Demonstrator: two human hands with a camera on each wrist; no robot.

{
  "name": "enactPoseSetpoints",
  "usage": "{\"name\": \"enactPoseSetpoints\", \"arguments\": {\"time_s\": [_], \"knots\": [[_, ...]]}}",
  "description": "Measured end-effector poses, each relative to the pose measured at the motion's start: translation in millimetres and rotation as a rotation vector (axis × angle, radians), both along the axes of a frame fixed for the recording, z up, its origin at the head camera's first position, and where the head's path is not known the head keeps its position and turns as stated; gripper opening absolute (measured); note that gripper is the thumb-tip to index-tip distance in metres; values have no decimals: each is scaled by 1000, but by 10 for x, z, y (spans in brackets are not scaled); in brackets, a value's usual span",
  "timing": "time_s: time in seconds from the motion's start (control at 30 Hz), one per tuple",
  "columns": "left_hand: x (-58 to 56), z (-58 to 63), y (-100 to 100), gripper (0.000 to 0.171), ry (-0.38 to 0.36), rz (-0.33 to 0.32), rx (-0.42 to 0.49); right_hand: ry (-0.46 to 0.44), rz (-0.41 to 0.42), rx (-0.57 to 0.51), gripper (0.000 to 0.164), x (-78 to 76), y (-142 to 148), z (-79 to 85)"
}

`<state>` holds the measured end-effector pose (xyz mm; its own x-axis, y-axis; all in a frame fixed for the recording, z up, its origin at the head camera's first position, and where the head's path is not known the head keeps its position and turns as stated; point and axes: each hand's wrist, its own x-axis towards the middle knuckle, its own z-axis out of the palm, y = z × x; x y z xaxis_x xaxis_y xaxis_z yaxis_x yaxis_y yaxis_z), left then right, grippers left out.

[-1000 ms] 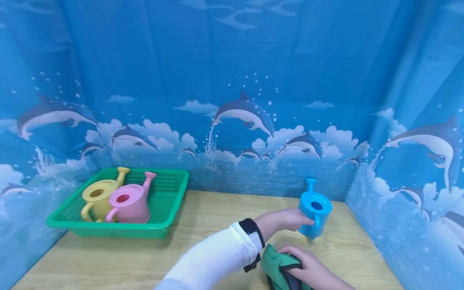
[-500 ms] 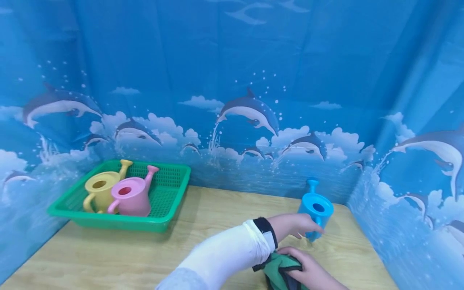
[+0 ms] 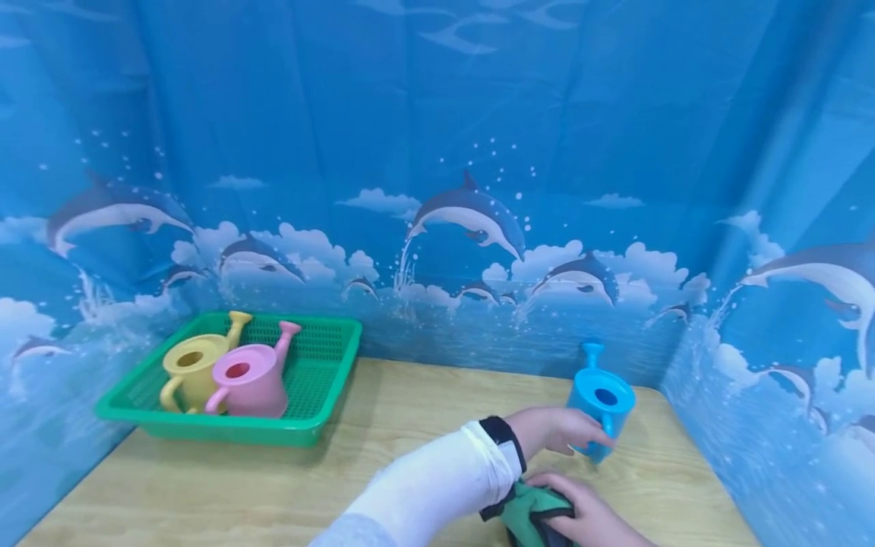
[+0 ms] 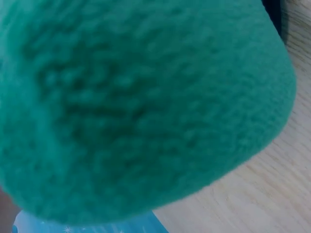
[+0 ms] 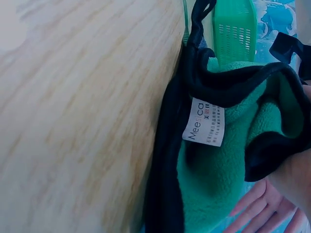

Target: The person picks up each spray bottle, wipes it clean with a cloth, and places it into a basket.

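Note:
A blue watering can (image 3: 586, 391) stands toward the table's right back, its spout facing the curtain. My left hand (image 3: 557, 428), below a white sleeve with a black strap, holds its handle low down. A finger crosses in front of the handle; other fingers are partly hidden. My right hand (image 3: 581, 507) grips a bunched green cloth (image 3: 525, 505) with black edging, near the table's front. The cloth's fleecy side (image 4: 146, 121) fills most of the left wrist view. In the right wrist view a white label (image 5: 204, 121) shows on the black-edged green cloth (image 5: 214, 170).
A green plastic basket (image 3: 342, 380) stands at the table's left back. Inside lie a yellow watering can (image 3: 198, 346) and a pink watering can (image 3: 263, 387). A blue dolphin curtain (image 3: 437, 114) closes off the back and sides of the wooden table (image 3: 396, 403).
My left hand has moved right, from beside the blue watering can's body to its handle. The right hand stays in place with the green cloth. The head view has shifted slightly.

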<state>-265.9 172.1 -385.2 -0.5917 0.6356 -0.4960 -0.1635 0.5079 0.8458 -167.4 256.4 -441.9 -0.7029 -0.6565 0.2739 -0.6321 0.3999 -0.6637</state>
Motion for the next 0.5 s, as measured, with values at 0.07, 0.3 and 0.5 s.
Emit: {"name": "enactPoseSetpoints", "arguments": {"time_s": [0.07,0.3,0.5], "knots": [[12,-14,11,45,-20,4,11,-39,2,-2,27,-4,1,6],[80,-56,4,34,24,105,57,-51,17,-19,32,2,5,7],[67,-54,-75,27,94,110,79,-70,17,-44,40,10,17,-11]]}}
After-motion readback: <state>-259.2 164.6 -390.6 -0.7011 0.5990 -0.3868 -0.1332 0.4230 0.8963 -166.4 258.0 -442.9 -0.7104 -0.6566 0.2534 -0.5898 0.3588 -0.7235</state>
